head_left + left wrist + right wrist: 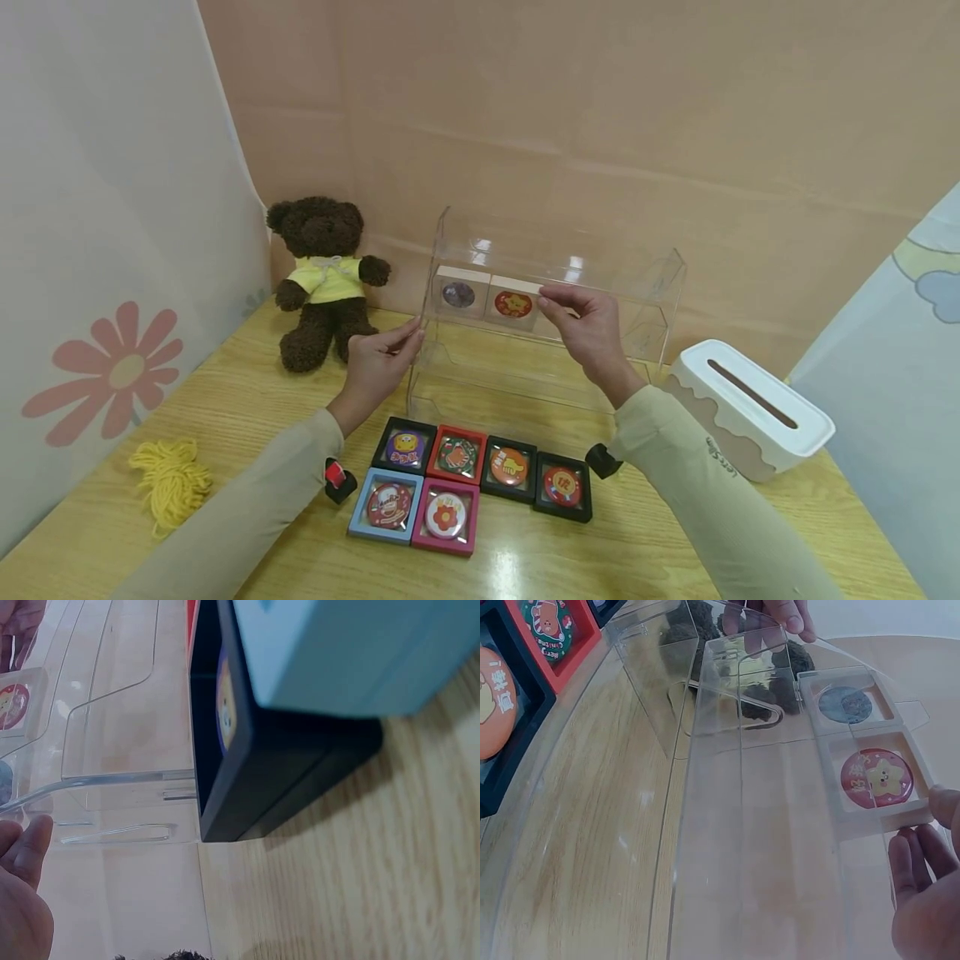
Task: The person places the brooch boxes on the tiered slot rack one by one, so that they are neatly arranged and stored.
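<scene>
A clear tiered rack (517,379) stands at the back of the table. Side by side on its upper tier sit two pale square boxes, one with a dark round badge (459,293) (845,704), the other with a red star badge (513,305) (877,778). My right hand (592,332) (930,889) holds the right edge of the red-badge box between thumb and fingers. At the rack's left side panel, my left hand (378,367) (26,892) pinches the clear edge.
Several framed badges, including a light blue frame (360,504) (352,652) and a pink one (442,546), lie in front of the rack. A brown teddy bear (322,275) sits back left, yellow yarn (172,483) front left, a white tissue box (742,417) right.
</scene>
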Demonstrator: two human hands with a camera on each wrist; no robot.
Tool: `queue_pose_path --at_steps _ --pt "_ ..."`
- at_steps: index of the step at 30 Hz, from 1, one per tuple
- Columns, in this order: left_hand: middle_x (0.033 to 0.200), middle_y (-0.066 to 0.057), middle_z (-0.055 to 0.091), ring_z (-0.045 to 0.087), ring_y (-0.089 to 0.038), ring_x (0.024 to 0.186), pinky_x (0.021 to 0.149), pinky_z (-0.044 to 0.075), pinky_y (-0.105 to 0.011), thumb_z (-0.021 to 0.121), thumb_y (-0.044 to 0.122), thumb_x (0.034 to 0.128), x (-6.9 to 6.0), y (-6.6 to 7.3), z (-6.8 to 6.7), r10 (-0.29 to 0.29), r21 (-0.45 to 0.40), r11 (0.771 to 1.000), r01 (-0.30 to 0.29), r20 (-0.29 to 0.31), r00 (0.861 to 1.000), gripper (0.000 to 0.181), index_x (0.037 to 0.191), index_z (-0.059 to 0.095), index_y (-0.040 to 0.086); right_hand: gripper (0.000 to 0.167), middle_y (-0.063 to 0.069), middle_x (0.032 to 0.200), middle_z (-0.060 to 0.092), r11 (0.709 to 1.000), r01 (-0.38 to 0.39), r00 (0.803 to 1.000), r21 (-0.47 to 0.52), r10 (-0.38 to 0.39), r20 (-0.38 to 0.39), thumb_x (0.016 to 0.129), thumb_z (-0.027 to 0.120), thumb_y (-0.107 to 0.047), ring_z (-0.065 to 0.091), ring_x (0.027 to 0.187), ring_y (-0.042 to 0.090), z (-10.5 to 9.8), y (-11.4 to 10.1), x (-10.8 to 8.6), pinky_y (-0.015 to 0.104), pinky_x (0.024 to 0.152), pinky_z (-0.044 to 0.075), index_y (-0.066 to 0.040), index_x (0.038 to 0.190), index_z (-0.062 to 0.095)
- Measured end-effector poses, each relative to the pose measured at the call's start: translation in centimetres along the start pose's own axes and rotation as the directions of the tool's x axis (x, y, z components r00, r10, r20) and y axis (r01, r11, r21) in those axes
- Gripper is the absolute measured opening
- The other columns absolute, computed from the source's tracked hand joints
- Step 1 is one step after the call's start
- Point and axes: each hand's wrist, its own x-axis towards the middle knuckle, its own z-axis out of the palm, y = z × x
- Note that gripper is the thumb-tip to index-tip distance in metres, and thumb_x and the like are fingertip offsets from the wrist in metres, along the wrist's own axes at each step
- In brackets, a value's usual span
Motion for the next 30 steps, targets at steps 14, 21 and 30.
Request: queue_pose_path --at_steps 14,21,30 --pt "0.082 -0.022 0.068 0.068 -0.024 0.06 0.054 0.054 -0.021 0.068 -0.014 0.0805 0.1 0.5 -0.2 0.016 -0.005 1.0 -0.016 0.01 1.0 0.022 0.103 0.067 -0.014 0.018 0.017 0.106 0.067 0.996 0.05 0.997 0.072 -0.045 -0.07 0.086 0.07 -0.002 0.065 0.089 0.014 -0.2 0.4 -0.5 0.024 0.077 0.054 0.008 0.1 0.07" --pt "0.083 -0.023 0.068 0.068 -0.026 0.061 0.055 0.054 -0.019 0.067 -0.015 0.0801 0.1 0.7 -0.4 0.009 -0.014 1.0 -0.009 0.007 1.0 0.022 0.102 0.067 -0.015 0.018 0.011 0.1 0.069 0.996 0.056 0.995 0.072 -0.049 -0.092 0.086 0.07 -0.002 0.066 0.088 0.014 -0.6 0.7 -1.4 0.023 0.076 0.054 0.009 0.099 0.07" --pt "0.084 -0.023 0.068 0.068 -0.026 0.061 0.055 0.054 -0.018 0.067 -0.015 0.0807 0.1 0.6 -0.3 0.016 -0.025 1.0 -0.015 0.012 1.0 0.022 0.103 0.066 -0.015 0.009 0.028 0.095 0.065 0.976 0.202 0.979 0.083 -0.202 -0.017 0.084 0.064 0.014 0.066 0.083 0.01 -1.4 0.6 -3.6 0.024 0.074 0.055 0.016 0.093 0.067"
